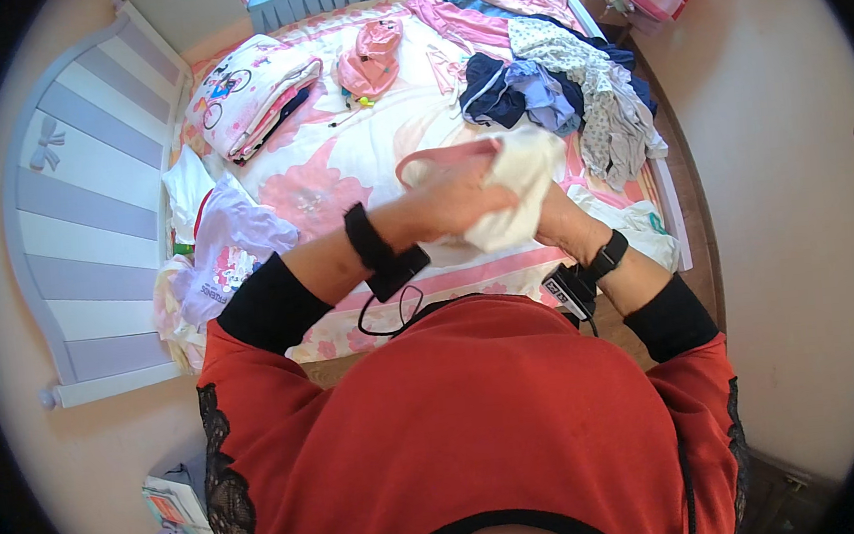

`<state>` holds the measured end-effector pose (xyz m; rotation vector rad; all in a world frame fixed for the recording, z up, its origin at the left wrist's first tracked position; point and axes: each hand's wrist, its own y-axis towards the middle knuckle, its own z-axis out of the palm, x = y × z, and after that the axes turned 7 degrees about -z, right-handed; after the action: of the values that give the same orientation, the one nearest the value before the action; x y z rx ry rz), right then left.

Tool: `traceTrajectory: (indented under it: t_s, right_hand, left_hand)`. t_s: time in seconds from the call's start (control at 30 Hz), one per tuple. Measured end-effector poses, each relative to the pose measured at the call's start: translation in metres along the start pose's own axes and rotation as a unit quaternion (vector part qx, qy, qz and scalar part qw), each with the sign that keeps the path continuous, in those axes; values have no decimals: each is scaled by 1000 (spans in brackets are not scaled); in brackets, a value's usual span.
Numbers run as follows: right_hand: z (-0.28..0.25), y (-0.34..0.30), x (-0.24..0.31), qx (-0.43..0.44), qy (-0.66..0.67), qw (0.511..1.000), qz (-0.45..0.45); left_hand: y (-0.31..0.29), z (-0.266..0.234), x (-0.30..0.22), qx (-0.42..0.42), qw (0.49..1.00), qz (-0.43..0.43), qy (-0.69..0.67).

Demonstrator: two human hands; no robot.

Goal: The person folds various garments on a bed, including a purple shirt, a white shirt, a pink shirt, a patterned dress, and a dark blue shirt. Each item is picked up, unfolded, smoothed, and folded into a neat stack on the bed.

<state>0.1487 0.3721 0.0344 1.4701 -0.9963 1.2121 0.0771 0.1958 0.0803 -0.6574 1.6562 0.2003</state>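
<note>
A white cloth garment with a pink edge band (525,171) is held up in front of me, above the near half of the bed. My left hand (462,202) is closed on its left side, near the pink band. From the right, my right hand (556,219) grips the garment's lower right part; its fingers are mostly hidden behind the cloth. The garment is bunched and slightly blurred, so its kind cannot be made out.
On the floral bedsheet (311,201) lie a folded white-and-pink stack (253,90), a pink bag (371,59), a navy and blue clothes heap (524,94), a grey patterned garment (600,103) and a lilac shirt (234,232). A striped headboard (97,213) stands left.
</note>
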Motion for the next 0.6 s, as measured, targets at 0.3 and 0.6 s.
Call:
traceTrajectory:
  t_s: [0.3, 0.6]
  right_hand:
    - [7, 11, -39, 47, 562, 814, 140]
    - [17, 23, -36, 34, 552, 814, 178]
  left_hand:
    - [-10, 38, -6, 114, 990, -53, 63]
    - [-34, 30, 11, 26, 996, 33, 78]
